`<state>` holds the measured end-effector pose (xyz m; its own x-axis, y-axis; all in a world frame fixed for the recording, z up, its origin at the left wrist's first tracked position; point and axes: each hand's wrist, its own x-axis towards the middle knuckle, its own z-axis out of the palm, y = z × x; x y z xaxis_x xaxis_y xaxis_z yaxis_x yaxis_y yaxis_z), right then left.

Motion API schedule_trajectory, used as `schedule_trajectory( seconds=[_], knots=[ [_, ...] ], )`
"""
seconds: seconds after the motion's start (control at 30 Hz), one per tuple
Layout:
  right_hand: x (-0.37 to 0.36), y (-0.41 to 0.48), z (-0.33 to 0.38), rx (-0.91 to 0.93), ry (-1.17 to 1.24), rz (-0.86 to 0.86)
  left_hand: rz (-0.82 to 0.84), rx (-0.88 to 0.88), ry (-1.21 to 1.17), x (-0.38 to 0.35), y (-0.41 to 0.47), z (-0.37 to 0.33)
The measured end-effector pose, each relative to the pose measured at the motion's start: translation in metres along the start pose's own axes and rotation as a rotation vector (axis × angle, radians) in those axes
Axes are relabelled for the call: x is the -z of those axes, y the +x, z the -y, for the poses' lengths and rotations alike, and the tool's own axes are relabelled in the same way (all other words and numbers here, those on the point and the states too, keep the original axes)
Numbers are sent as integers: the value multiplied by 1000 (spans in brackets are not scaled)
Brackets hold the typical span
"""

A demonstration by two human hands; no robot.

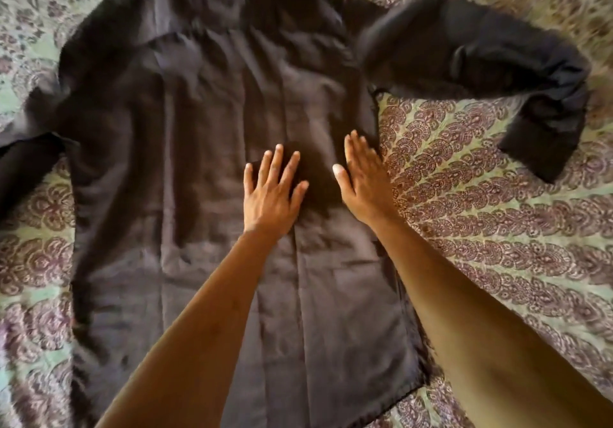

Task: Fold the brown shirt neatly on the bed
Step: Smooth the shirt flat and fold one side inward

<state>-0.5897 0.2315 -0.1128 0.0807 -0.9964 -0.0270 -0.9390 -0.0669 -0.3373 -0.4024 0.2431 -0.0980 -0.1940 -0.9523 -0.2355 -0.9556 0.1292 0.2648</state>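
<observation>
The brown shirt [185, 169] lies spread flat on the bed, collar at the far edge and hem near me. Its right sleeve [491, 62] stretches out to the right and bends down at the cuff. The left sleeve [30, 149] runs off the left edge of the view. My left hand [272, 192] lies flat on the shirt's middle with fingers spread. My right hand [361, 179] rests flat beside it, near the shirt's right side seam, fingers together. Neither hand holds any cloth.
A green bedsheet [497, 228] with a maroon paisley pattern covers the bed all around the shirt. Both bare forearms reach in from the bottom of the view across the shirt's lower half.
</observation>
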Motion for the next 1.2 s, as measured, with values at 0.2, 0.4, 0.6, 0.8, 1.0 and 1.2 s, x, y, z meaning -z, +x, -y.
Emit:
schedule_trajectory(
  seconds=[0.2,0.4,0.6,0.8,1.0,1.2],
  knots=[
    [7,12,-32,-92,-192,40,29,-96,74,-9,13,21],
    [20,-51,-1,-391,-80,-105,17,-155,-54,1,7,2],
    [-8,-159,35,-673,-112,-60,82,-809,44,-18,-22,-45],
    [-13,-160,32,-686,-119,2,168,-1156,291,-19,69,-27],
    [-13,-160,31,-689,-154,9,17,-464,265,26,182,-6],
    [0,-129,38,-556,-137,-45,84,-968,316,5,97,-32]
  ],
)
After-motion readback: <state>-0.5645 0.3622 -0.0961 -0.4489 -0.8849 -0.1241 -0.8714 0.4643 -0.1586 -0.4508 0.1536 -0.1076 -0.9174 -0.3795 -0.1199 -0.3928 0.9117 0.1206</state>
